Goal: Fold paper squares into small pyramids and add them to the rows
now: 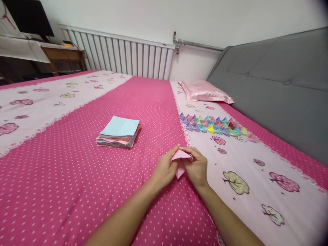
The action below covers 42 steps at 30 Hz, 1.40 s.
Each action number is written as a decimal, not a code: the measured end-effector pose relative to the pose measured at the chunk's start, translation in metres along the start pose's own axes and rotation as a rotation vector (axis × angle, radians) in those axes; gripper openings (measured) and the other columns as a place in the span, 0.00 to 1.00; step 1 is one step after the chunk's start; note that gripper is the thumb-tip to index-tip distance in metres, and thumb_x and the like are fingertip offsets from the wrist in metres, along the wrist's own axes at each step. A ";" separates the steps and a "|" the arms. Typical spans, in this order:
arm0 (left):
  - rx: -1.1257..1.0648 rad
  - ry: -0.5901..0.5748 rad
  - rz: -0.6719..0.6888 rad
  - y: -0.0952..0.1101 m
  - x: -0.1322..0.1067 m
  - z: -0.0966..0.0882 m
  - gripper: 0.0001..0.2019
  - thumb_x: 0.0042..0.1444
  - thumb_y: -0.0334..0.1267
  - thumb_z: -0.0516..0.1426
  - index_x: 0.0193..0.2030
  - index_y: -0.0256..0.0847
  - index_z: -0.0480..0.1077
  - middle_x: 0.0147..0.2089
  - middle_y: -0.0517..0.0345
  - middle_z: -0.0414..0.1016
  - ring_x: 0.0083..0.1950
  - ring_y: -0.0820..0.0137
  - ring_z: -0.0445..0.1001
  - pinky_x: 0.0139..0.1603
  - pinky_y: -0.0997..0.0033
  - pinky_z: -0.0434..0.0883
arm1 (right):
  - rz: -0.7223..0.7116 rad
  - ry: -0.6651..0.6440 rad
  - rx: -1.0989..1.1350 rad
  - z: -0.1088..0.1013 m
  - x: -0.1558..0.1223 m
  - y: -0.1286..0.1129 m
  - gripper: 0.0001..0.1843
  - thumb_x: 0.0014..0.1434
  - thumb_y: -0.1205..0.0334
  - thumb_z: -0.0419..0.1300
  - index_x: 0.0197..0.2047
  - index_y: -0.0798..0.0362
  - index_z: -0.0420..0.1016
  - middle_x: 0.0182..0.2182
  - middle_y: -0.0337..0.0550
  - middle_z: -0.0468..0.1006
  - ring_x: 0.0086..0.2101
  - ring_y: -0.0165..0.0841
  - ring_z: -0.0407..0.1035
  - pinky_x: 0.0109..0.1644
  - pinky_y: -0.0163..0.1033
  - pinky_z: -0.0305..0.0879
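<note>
The bed point(89, 164) is the largest thing, and it carries all the paper; its soft, flat cover probably serves well enough as a working place. The grey headboard point(276, 75) stands at two o'clock from the hands. The pink pillow point(206, 90) lies at one o'clock, far up, beyond the paper. Nearer, also about one o'clock, the small folded pieces point(217, 130) stand in rows, perhaps so that they are not crushed or mixed. At ten o'clock lies the paper stack point(119, 127), a light blue sheet on top, seemingly within easy reach. The left hand point(164, 168) and the right hand point(198, 168) are both narrow, pinching between them the pink paper point(181, 154), partly folded. It seems held from two sides to keep the creases under control.
</note>
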<state>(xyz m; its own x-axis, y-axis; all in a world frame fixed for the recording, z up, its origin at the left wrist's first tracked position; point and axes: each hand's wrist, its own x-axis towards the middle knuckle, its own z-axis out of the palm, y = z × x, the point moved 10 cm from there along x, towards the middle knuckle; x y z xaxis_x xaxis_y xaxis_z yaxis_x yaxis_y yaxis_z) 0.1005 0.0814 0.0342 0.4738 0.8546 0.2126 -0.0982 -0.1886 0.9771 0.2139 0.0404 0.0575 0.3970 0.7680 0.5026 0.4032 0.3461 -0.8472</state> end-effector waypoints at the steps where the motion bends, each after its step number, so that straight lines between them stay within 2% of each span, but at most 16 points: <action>1: -0.040 0.010 0.003 0.001 0.001 -0.001 0.26 0.46 0.23 0.49 0.53 0.42 0.69 0.54 0.54 0.71 0.55 0.64 0.68 0.58 0.64 0.59 | -0.008 -0.015 0.014 0.001 0.000 -0.001 0.12 0.49 0.68 0.59 0.37 0.47 0.78 0.34 0.42 0.75 0.35 0.35 0.69 0.40 0.41 0.66; 5: -0.235 0.060 -0.112 -0.008 0.004 -0.004 0.25 0.43 0.21 0.48 0.46 0.41 0.74 0.49 0.55 0.75 0.51 0.67 0.70 0.53 0.67 0.64 | -0.037 -0.080 0.043 0.006 0.001 -0.004 0.16 0.50 0.71 0.57 0.39 0.46 0.78 0.39 0.42 0.74 0.42 0.35 0.68 0.46 0.42 0.64; 8: -0.363 0.076 -0.228 -0.016 0.003 -0.003 0.23 0.44 0.22 0.50 0.45 0.39 0.74 0.48 0.53 0.75 0.47 0.68 0.72 0.48 0.71 0.66 | -0.045 -0.131 0.047 0.010 0.002 -0.004 0.18 0.51 0.73 0.55 0.39 0.45 0.78 0.41 0.42 0.73 0.44 0.35 0.67 0.50 0.44 0.62; 12: -0.491 0.066 -0.305 -0.020 0.003 -0.004 0.19 0.45 0.26 0.54 0.45 0.38 0.74 0.45 0.51 0.77 0.41 0.70 0.73 0.42 0.74 0.67 | 0.000 -0.168 0.080 0.014 0.004 0.001 0.17 0.52 0.71 0.52 0.37 0.45 0.79 0.45 0.42 0.71 0.48 0.37 0.64 0.53 0.46 0.59; 15: -0.561 0.060 -0.352 -0.023 0.003 -0.007 0.21 0.42 0.26 0.55 0.47 0.37 0.73 0.42 0.51 0.77 0.37 0.72 0.73 0.38 0.75 0.67 | 0.041 -0.183 0.138 0.015 0.005 0.006 0.17 0.51 0.70 0.51 0.37 0.46 0.79 0.47 0.42 0.72 0.50 0.38 0.63 0.56 0.47 0.55; 18: -0.564 0.043 -0.335 -0.017 0.003 -0.010 0.28 0.37 0.23 0.54 0.50 0.37 0.71 0.40 0.52 0.77 0.34 0.73 0.72 0.35 0.76 0.66 | 0.072 -0.210 0.228 0.015 0.004 0.009 0.17 0.49 0.68 0.52 0.37 0.48 0.79 0.49 0.41 0.72 0.52 0.40 0.61 0.57 0.47 0.54; 21: -0.578 0.030 -0.311 -0.011 0.003 -0.013 0.28 0.38 0.24 0.54 0.51 0.37 0.70 0.39 0.51 0.77 0.34 0.72 0.71 0.33 0.76 0.66 | 0.123 -0.190 0.306 0.013 0.002 0.014 0.15 0.51 0.63 0.52 0.36 0.51 0.79 0.43 0.43 0.76 0.45 0.40 0.67 0.50 0.45 0.60; 25: -0.534 0.026 -0.313 -0.016 0.004 -0.014 0.21 0.45 0.33 0.58 0.49 0.36 0.71 0.39 0.48 0.77 0.34 0.71 0.72 0.36 0.73 0.67 | 0.238 -0.116 0.208 0.010 0.001 0.029 0.09 0.51 0.58 0.59 0.33 0.53 0.77 0.30 0.42 0.78 0.32 0.35 0.70 0.39 0.41 0.64; 30: -0.407 0.068 -0.283 -0.020 0.006 -0.020 0.18 0.44 0.38 0.62 0.44 0.35 0.74 0.40 0.49 0.77 0.33 0.74 0.71 0.36 0.74 0.66 | 0.287 -0.169 0.262 0.021 -0.001 0.037 0.10 0.47 0.59 0.65 0.33 0.53 0.76 0.30 0.42 0.78 0.31 0.33 0.70 0.37 0.40 0.66; 33: -0.386 0.092 -0.259 -0.017 0.007 -0.022 0.23 0.43 0.37 0.63 0.48 0.35 0.71 0.34 0.53 0.76 0.28 0.75 0.70 0.32 0.75 0.65 | 0.294 -0.156 0.294 0.021 -0.001 0.039 0.11 0.46 0.61 0.66 0.34 0.53 0.75 0.31 0.41 0.78 0.32 0.32 0.71 0.38 0.38 0.67; 36: -0.335 0.138 -0.231 -0.016 0.008 -0.027 0.29 0.43 0.39 0.62 0.55 0.35 0.65 0.25 0.60 0.73 0.22 0.77 0.66 0.25 0.77 0.63 | 0.303 -0.156 0.307 0.020 -0.001 0.038 0.14 0.46 0.60 0.66 0.38 0.53 0.73 0.27 0.38 0.76 0.28 0.30 0.70 0.34 0.36 0.66; 38: -0.298 0.163 -0.229 -0.019 0.009 -0.030 0.26 0.43 0.41 0.62 0.51 0.33 0.67 0.23 0.61 0.71 0.21 0.77 0.66 0.24 0.77 0.62 | 0.323 -0.165 0.321 0.020 -0.002 0.038 0.17 0.47 0.60 0.65 0.41 0.53 0.70 0.22 0.35 0.74 0.24 0.29 0.68 0.30 0.34 0.65; 40: -0.258 0.154 -0.231 -0.022 0.010 -0.030 0.18 0.43 0.43 0.62 0.38 0.31 0.71 0.23 0.59 0.71 0.21 0.76 0.66 0.24 0.77 0.62 | 0.345 -0.167 0.323 0.020 -0.003 0.039 0.19 0.47 0.59 0.65 0.43 0.53 0.69 0.20 0.33 0.72 0.22 0.28 0.67 0.28 0.33 0.63; 42: -0.212 0.119 -0.238 -0.024 0.010 -0.028 0.14 0.43 0.44 0.61 0.28 0.32 0.70 0.22 0.58 0.70 0.21 0.76 0.66 0.23 0.77 0.61 | 0.359 -0.162 0.319 0.020 -0.003 0.041 0.19 0.47 0.57 0.65 0.43 0.54 0.70 0.21 0.34 0.73 0.23 0.28 0.67 0.29 0.33 0.64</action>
<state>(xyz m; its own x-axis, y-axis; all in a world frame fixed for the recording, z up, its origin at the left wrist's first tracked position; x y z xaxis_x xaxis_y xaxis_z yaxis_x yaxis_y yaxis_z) 0.0834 0.1078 0.0131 0.4006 0.9156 -0.0346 -0.1827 0.1168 0.9762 0.2128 0.0625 0.0181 0.3209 0.9338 0.1580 -0.0171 0.1725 -0.9849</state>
